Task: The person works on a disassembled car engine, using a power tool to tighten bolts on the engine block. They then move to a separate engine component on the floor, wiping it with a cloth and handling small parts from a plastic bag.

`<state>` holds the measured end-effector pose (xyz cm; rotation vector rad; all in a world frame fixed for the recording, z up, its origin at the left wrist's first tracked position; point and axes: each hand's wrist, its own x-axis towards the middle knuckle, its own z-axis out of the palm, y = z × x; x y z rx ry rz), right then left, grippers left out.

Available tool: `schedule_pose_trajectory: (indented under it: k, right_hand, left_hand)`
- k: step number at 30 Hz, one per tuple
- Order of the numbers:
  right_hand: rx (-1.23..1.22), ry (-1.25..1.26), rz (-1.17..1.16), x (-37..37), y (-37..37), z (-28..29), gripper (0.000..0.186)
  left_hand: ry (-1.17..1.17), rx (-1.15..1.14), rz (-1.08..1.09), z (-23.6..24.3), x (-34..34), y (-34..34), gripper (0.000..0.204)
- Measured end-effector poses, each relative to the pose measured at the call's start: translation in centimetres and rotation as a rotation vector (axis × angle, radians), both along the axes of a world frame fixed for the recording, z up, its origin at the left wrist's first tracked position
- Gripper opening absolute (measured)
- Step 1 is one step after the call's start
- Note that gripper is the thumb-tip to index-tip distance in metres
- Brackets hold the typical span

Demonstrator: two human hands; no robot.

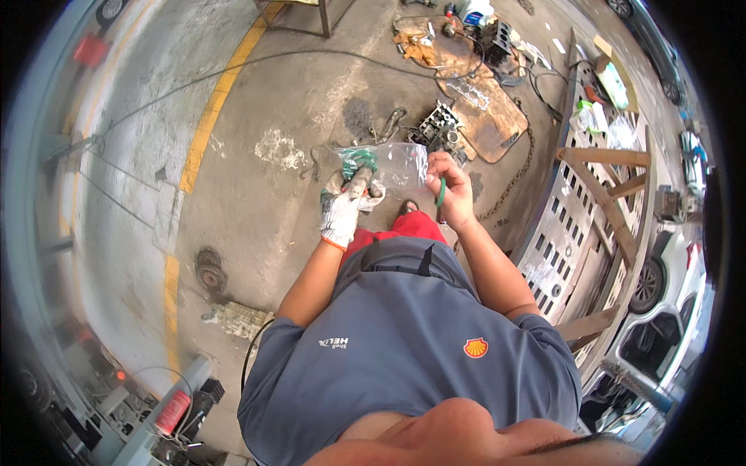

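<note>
My left hand (343, 208) wears a white knit glove with darkened fingers. It is closed on one end of a clear plastic bag (402, 165), where bunched green pieces (360, 159) show; their exact kind is too small to tell. My bare right hand (452, 186) pinches the bag's other end, so the bag stretches between both hands in front of my body. From the right fingers hangs a thin green ring (441, 193), apart from the green bunch. Part of the right fingertips is hidden behind the hand.
Beyond my hands, a metal cylinder head (437, 123) lies on the floor beside stained cardboard (489, 116). Farther off stands an engine block (497, 43). A perforated metal ramp (553, 252) and wooden frame (614, 158) line the right; a chain (509, 185) lies before them.
</note>
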<state>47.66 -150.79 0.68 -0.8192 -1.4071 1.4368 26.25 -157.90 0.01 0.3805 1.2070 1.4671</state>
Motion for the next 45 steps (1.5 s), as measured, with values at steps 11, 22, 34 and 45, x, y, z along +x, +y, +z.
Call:
schedule_pose_trajectory:
  k: [11, 22, 34, 45]
  right_hand:
    - [0.037, -0.227, 0.032, 5.7, -0.7, 2.0, 0.025]
    - [-0.287, -0.185, 0.095, 9.1, 1.7, -1.2, 0.022]
    - [-0.414, -0.450, 0.208, 8.9, 3.6, 2.8, 0.032]
    - [-0.590, -0.079, 0.248, 8.0, 2.2, 0.6, 0.033]
  left_hand:
    - [0.018, -0.015, -0.361, 3.4, 7.1, 0.8, 0.017]
    - [-0.101, -0.086, -0.436, 4.7, 10.8, 2.3, 0.017]
    - [0.136, -0.037, -0.594, 1.3, 8.4, 2.0, 0.012]
    - [-0.001, 0.002, -0.619, 0.8, 7.2, 1.7, 0.019]
